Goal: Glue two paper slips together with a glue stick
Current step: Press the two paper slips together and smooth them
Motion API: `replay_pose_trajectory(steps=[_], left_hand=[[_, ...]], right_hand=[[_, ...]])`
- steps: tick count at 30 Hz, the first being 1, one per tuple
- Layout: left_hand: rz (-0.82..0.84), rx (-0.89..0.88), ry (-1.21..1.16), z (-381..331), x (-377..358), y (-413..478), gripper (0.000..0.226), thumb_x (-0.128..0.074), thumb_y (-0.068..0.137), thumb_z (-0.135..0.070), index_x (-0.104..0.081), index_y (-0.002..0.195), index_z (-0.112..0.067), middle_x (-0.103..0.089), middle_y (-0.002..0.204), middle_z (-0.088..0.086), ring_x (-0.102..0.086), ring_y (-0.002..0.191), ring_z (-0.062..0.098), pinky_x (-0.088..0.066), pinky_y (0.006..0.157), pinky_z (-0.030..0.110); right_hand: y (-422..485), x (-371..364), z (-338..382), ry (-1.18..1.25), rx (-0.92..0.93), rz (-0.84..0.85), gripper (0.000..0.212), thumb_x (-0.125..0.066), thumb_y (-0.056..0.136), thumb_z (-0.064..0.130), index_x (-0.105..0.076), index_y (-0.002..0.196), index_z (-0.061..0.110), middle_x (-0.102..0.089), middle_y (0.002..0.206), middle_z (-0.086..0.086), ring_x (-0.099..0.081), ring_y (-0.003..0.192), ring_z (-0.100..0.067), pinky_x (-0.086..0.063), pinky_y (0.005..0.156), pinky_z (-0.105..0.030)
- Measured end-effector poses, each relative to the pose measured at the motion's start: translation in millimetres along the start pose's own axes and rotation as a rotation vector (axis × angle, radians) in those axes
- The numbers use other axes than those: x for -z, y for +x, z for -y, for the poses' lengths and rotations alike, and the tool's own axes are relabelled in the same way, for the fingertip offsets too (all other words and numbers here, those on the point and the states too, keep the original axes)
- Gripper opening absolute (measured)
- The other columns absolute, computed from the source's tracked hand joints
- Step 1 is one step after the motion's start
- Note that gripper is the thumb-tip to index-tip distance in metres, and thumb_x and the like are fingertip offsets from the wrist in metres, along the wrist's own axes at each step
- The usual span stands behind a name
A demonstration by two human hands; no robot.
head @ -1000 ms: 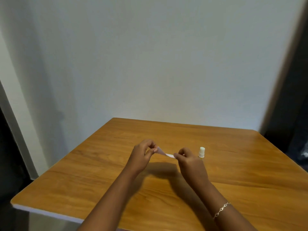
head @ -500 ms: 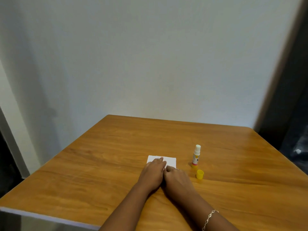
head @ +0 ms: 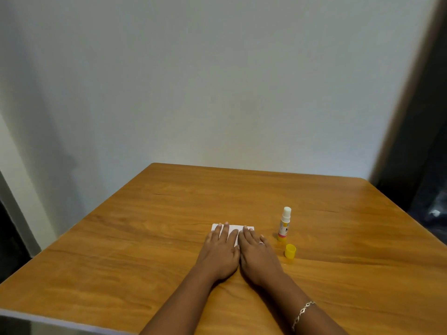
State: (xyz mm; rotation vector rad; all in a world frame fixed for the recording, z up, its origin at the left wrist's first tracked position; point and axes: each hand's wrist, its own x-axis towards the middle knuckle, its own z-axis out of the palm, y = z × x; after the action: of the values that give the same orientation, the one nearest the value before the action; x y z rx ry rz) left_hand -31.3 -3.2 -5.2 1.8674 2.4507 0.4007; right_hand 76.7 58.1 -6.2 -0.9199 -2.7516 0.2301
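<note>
White paper (head: 235, 229) lies flat on the wooden table (head: 145, 238), mostly covered by both hands. My left hand (head: 220, 250) presses on its left part with straight fingers. My right hand (head: 257, 252) lies flat beside it, pressing the right part. I cannot tell the two slips apart. An uncapped glue stick (head: 284, 224) stands upright just right of the paper, and its yellow cap (head: 290, 251) sits on the table in front of it.
A plain white wall (head: 217, 81) rises behind the table's far edge. A dark opening (head: 430, 165) lies to the right, beyond the table's right edge. The near table edge runs along the lower left.
One second ago both hands pinched the paper above the table. They laid it down and now press it flat, fingers spread a little wider than half a second ago.
</note>
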Motion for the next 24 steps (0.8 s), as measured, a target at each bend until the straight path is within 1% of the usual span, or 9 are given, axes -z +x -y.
replay_pose_trajectory(steps=[4,8,10,13,15,16,18,21,24], left_hand=[[0.060,0.050,0.045,-2.4,-0.6,1.5,0.092,0.016,0.061,-0.052,-0.005,0.145,-0.019,0.003,0.156,0.011,0.006,0.143,0.026,0.002,0.115,0.039],[0.112,0.124,0.068,-6.9,1.5,1.4,0.055,-0.011,0.095,-0.039,0.000,0.145,-0.020,0.009,0.154,0.017,0.010,0.142,0.028,0.006,0.115,0.043],[0.108,0.128,0.077,-7.7,1.4,0.3,0.057,-0.007,0.092,-0.041,0.000,0.145,-0.019,0.009,0.154,0.018,0.010,0.142,0.028,0.006,0.115,0.043],[0.077,0.116,0.073,-7.3,-1.1,-0.9,0.071,0.005,0.080,-0.049,-0.001,0.145,-0.020,0.007,0.154,0.018,0.008,0.142,0.028,0.006,0.115,0.043],[0.040,0.105,0.088,-6.6,-2.5,-1.2,0.064,0.000,0.087,-0.047,-0.001,0.145,-0.020,0.006,0.155,0.017,0.007,0.143,0.027,0.005,0.116,0.042],[0.013,0.095,0.086,-6.2,-3.6,-1.7,0.059,-0.005,0.091,-0.044,0.000,0.145,-0.020,0.005,0.155,0.017,0.007,0.143,0.027,0.005,0.116,0.042],[-0.066,0.071,0.062,-6.0,-4.8,-3.0,0.058,-0.005,0.093,-0.046,0.001,0.145,-0.020,0.003,0.155,0.014,0.006,0.143,0.025,0.006,0.116,0.041],[-0.247,0.011,0.037,-7.2,-2.3,-7.8,0.084,0.018,0.081,-0.061,-0.013,0.144,-0.014,-0.017,0.154,0.013,-0.011,0.143,0.022,0.003,0.115,0.036],[-0.315,-0.040,0.024,-8.9,3.1,-11.8,0.074,-0.002,0.093,-0.054,-0.045,0.129,-0.006,-0.055,0.132,0.011,-0.049,0.124,0.021,-0.018,0.114,0.037]], right_hand=[[-3.4,0.4,1.9,-0.015,-0.021,0.006,0.094,0.017,0.060,0.042,-0.011,0.144,0.010,-0.011,0.156,-0.011,-0.007,0.145,-0.022,-0.010,0.116,-0.042],[-9.4,5.9,7.6,-0.036,-0.075,0.043,0.089,0.015,0.064,0.039,-0.009,0.144,0.009,-0.009,0.156,-0.012,-0.007,0.145,-0.023,-0.010,0.117,-0.041],[-13.7,9.6,10.8,-0.050,-0.092,0.096,0.061,-0.003,0.087,0.030,-0.009,0.144,0.008,-0.008,0.156,-0.012,-0.007,0.145,-0.023,-0.009,0.117,-0.040],[-24.7,16.2,8.9,-0.062,-0.061,0.096,0.050,-0.025,0.091,0.018,-0.027,0.139,0.004,-0.024,0.152,-0.016,-0.022,0.141,-0.027,-0.022,0.113,-0.036],[-38.4,29.1,4.8,0.023,-0.038,-0.018,0.035,-0.033,0.088,0.020,-0.055,0.111,0.004,-0.055,0.127,-0.016,-0.050,0.118,-0.031,-0.042,0.090,-0.035],[-45.3,36.9,0.7,0.111,-0.040,-0.133,0.029,-0.036,0.085,0.021,-0.060,0.094,0.007,-0.064,0.108,-0.013,-0.057,0.101,-0.030,-0.044,0.078,-0.036],[-54.4,53.2,-12.7,0.267,-0.106,-0.395,0.023,-0.044,0.079,0.020,-0.064,0.080,0.010,-0.070,0.084,-0.008,-0.061,0.077,-0.026,-0.046,0.067,-0.036],[-55.8,71.3,-47.1,0.467,-0.262,-0.641,0.012,-0.057,0.082,0.011,-0.069,0.079,0.013,-0.072,0.078,-0.005,-0.061,0.068,-0.021,-0.045,0.062,-0.032],[-41.4,70.6,-77.4,0.634,-0.426,-0.558,0.014,-0.060,0.081,0.003,-0.069,0.088,0.010,-0.072,0.089,-0.009,-0.062,0.078,-0.019,-0.046,0.072,-0.031]])
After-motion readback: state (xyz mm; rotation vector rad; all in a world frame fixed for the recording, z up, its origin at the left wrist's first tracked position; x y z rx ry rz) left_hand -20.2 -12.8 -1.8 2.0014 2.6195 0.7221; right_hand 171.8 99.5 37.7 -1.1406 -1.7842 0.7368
